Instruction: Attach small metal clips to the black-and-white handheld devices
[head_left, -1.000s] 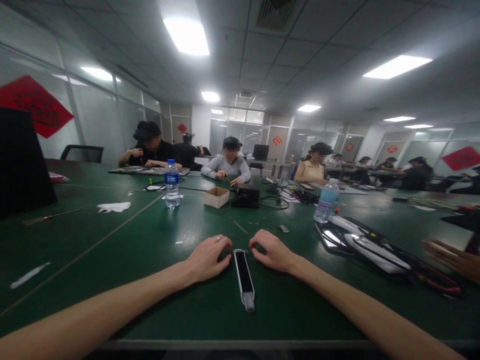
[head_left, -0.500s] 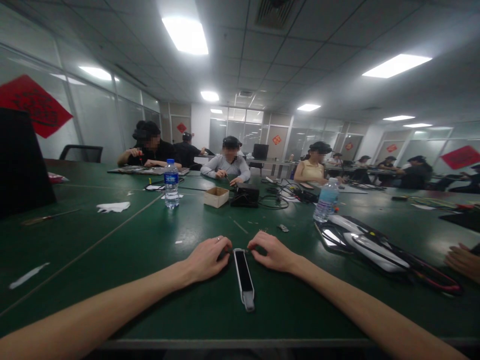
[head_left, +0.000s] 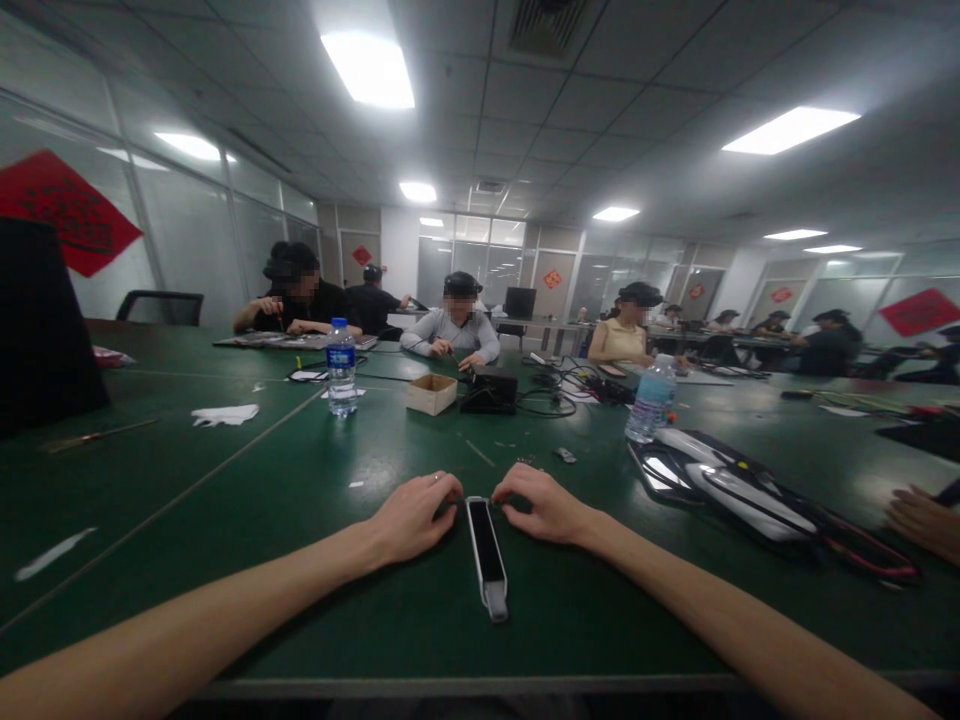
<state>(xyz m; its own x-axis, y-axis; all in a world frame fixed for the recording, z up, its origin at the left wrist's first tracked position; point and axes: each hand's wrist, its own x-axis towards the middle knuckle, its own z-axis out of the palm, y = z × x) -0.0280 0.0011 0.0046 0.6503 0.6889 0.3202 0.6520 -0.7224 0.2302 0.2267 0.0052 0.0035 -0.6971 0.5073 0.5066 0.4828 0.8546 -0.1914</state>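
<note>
- On the green desk [head_left: 300, 630], between left hand [head_left: 418, 515] and right hand [head_left: 540, 503]: slim device [head_left: 487, 550], dark-faced, pale-rimmed, gray end toward the near edge.
- At left: fingers curled narrow, just beside the device's far end; cannot tell if holding anything.
- At right: thumb and forefinger drawn narrow near the same end; cannot tell if holding anything.
- Farther back: open box [head_left: 432, 396], beside black case [head_left: 489, 391].
- Well apart, either side of both: blue-capped bottle [head_left: 341, 372], pale-blue bottle [head_left: 651, 400].
</note>
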